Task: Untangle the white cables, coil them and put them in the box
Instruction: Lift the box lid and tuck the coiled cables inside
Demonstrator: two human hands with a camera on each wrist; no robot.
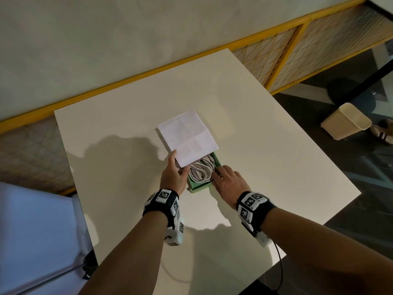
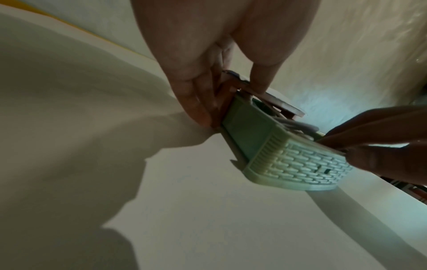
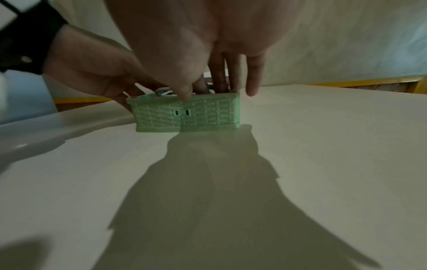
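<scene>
A green woven-pattern box (image 1: 200, 186) stands in the middle of the white table (image 1: 265, 156), with coiled white cables (image 1: 200, 171) inside. A flat white lid (image 1: 188, 136) covers the box's far part; the near part is uncovered. My left hand (image 1: 173, 174) pinches the lid's near left corner, thumb on top in the left wrist view, where the lid (image 2: 285, 105) sits over the box (image 2: 300, 164). My right hand (image 1: 228, 183) lays straight fingers along the box's right rim. In the right wrist view its fingers (image 3: 219, 76) reach over the box (image 3: 184, 115) and the thumb touches the near wall.
A yellow-framed lattice partition (image 1: 297, 50) runs behind the table. On the dark floor to the right are a beige bin (image 1: 346, 122) and a shoe (image 1: 382, 133). A pale bluish surface (image 1: 32, 231) adjoins the table's left side. Thin cords trail from my wristbands.
</scene>
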